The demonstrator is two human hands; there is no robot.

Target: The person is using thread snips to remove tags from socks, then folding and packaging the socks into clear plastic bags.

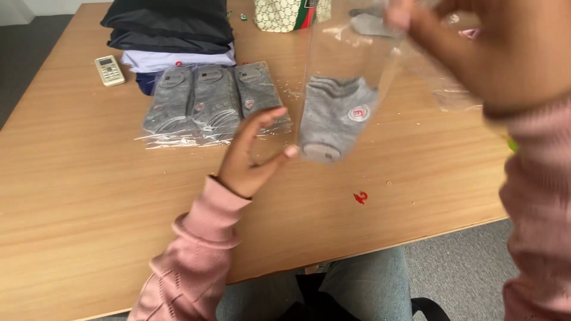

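Far left on the wooden table (89,196): remote (110,70), folded clothes (172,35), three bagged sock packs (208,104). Centre: left hand (253,151), fingers spread, fingertip touching hanging bagged grey socks (336,119). Right: right hand (488,53) pinching the bag's top.

Single head-worn view, looking steeply down and forward from the near edge of the wooden table (89,196), close enough that the right hand (493,53) blurs large at the top right corner of the frame. The far edge sits at top; the wearer's lap shows below the near edge, grey floor past both sides.
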